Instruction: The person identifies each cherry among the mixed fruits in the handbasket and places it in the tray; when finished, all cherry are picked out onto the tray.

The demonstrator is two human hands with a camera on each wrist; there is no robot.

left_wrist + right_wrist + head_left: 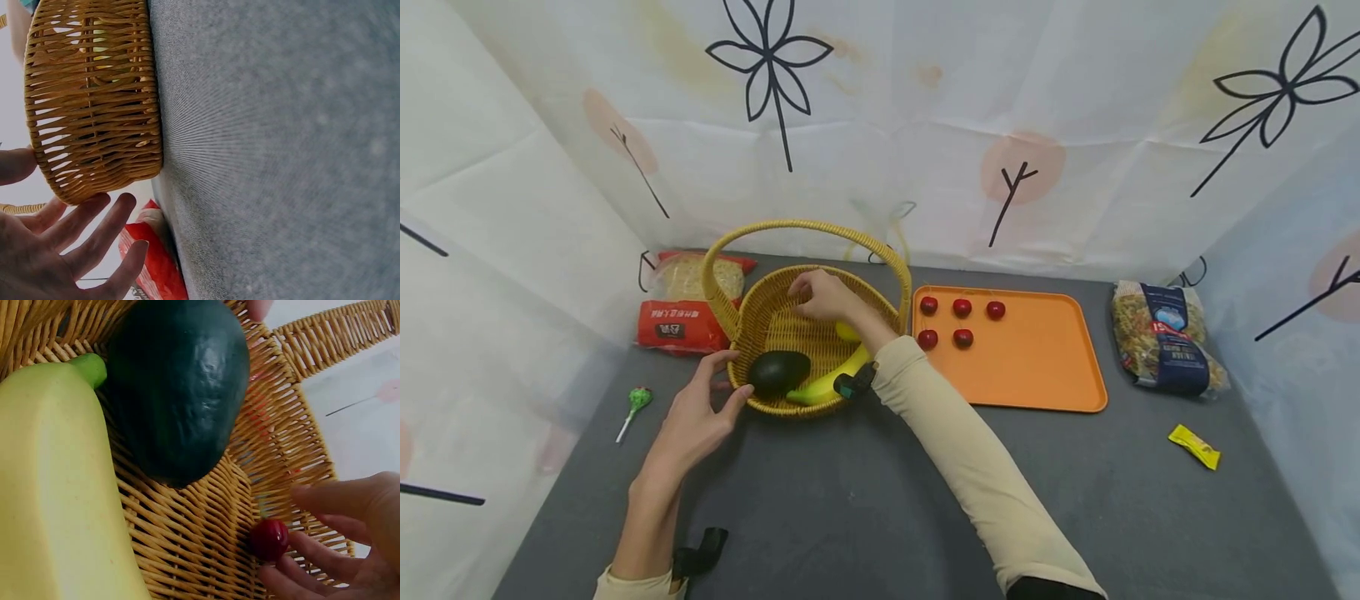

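A yellow wicker basket (767,304) holds a dark green avocado (778,372), a banana (829,385) and a yellow item (847,332) partly hidden by the right arm. My left hand (696,417) is at the basket's near left side, thumb and fingertips touching its outside with the fingers spread. Inside the basket is my right hand (831,297). The right wrist view shows a red cherry (269,539) against the wicker, close to my right fingertips (303,547). My right thumb stands apart from the cherry.
Several cherries (962,308) lie on an orange tray (1030,358) right of the basket. Red-and-clear bags (681,325) stand behind left, with a green lollipop (640,398) nearer. A pasta bag (1168,337) and a yellow wrapped candy (1195,447) lie right.
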